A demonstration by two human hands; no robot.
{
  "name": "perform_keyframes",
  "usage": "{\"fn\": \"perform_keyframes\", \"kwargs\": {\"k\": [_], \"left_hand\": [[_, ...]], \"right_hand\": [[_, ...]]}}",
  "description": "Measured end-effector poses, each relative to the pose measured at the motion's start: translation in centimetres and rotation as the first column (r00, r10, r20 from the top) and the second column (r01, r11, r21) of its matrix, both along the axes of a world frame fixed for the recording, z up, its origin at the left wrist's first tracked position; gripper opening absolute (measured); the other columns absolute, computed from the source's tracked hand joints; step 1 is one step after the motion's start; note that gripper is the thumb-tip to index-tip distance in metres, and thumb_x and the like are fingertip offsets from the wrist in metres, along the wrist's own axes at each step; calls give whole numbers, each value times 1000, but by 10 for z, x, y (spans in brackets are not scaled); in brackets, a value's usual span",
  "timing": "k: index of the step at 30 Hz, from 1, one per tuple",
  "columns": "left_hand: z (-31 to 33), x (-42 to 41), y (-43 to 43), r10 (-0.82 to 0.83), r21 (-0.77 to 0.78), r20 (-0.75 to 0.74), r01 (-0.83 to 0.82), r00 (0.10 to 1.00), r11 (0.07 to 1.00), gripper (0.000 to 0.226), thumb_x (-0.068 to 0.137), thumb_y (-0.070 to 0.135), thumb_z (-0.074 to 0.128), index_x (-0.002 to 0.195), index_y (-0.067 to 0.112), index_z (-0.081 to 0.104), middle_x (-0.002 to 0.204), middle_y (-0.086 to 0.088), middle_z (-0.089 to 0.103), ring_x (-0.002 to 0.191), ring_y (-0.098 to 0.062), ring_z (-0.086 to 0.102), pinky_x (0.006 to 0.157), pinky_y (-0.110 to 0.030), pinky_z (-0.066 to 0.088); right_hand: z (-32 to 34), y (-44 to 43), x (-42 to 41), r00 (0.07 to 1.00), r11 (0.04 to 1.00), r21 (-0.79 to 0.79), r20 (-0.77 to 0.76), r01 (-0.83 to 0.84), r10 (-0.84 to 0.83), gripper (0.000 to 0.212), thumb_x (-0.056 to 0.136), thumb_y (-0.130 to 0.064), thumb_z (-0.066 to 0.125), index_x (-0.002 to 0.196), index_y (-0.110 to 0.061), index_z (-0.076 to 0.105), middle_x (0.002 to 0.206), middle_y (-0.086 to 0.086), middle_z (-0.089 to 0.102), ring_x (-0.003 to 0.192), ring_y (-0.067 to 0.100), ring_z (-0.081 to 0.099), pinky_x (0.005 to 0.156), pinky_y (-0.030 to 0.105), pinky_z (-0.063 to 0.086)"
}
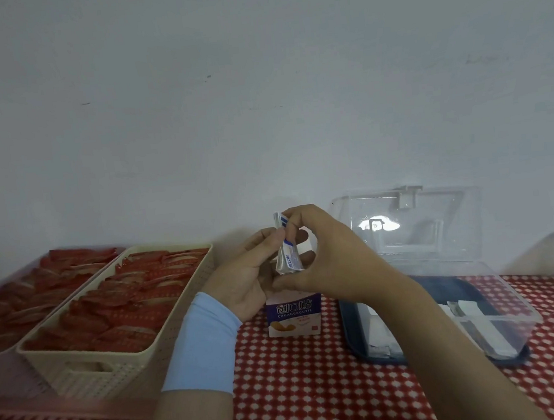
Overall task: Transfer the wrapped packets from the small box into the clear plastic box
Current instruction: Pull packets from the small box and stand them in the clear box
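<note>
Count: one small box, one clear plastic box, two containers of red packs, and one bundle of wrapped packets, too tightly stacked to number.

Surface: red tablecloth with white dots, against a plain pale wall.

My left hand and right hand both pinch the bundle, upright, just above the small box.

The clear plastic box sits to the right with its lid raised and white packets inside. The cream basket and pink tray on the left are both full of red packs.
</note>
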State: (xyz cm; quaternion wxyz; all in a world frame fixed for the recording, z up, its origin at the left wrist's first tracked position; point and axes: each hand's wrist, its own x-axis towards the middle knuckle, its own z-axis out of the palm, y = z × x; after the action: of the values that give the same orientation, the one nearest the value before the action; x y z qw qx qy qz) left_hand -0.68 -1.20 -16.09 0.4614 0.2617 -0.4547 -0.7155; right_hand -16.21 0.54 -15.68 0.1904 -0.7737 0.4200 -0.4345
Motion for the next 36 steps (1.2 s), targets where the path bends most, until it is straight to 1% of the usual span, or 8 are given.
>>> {"fn": "perform_keyframes", "kwargs": {"k": [3,6,11,16,21,24,28,36], "left_hand": [[-3,0,-2,14,-2,-3,-14,1000,1000,60,85,25,63,133,-8,50,126,-18,67,93,-29,72,72,-35,61],[-5,1,-4,3,-12,20,-3,1000,1000,38,83,27,64,114,4,58,98,-16,66,81,-24,68,63,-31,55],[-5,1,-3,-39,-49,21,40,999,998,35,86,25,61,114,6,53,82,-10,60,68,-18,64,56,-25,54],[-7,0,-3,-49,-66,29,51,998,997,38,83,27,64,114,6,56,94,-16,59,77,-20,64,63,-27,57],[-9,8,-6,-72,-64,55,76,996,995,53,87,24,66,129,-6,52,116,-21,66,97,-31,69,83,-41,59],[-11,13,-5,-99,-104,107,110,989,989,53,85,18,58,130,-9,51,98,-14,74,82,-22,73,67,-34,62],[-11,12,-2,-159,-98,137,173,978,980,41,83,18,55,119,-1,56,89,-11,75,70,-20,74,61,-28,60],[-7,4,0,-172,-120,265,210,949,970,42,90,22,54,125,-2,54,101,-11,75,81,-25,74,72,-32,62]], "right_hand": [[0,1,0,999,1000,-7,-44,-12,12,59,59,-29,96,96,-27,51,126,-15,51,107,1,60,81,25,59],[-2,-1,3,997,999,-46,-68,25,-28,57,60,-32,95,88,-31,46,130,-13,52,108,-3,57,80,25,59],[-5,-3,5,995,995,-93,-91,29,-37,64,54,-37,97,93,-17,51,108,-8,56,98,11,61,74,37,58],[-3,0,9,989,995,-85,-129,56,-66,71,51,-44,97,101,-20,52,110,-8,54,99,13,60,79,39,57],[6,4,-7,992,968,218,34,-124,119,66,57,-26,97,104,-27,51,117,-5,63,109,12,64,87,42,59],[9,3,-16,983,965,222,150,-139,107,50,75,-16,87,113,-22,54,107,-4,70,103,16,67,95,45,54],[14,3,-21,962,954,277,271,-111,33,26,95,-4,62,120,-14,63,80,-7,70,79,8,68,79,27,57],[18,6,-30,988,948,317,154,-29,-21,11,97,-7,62,92,-2,70,63,-11,69,67,2,66,66,13,50]]}}
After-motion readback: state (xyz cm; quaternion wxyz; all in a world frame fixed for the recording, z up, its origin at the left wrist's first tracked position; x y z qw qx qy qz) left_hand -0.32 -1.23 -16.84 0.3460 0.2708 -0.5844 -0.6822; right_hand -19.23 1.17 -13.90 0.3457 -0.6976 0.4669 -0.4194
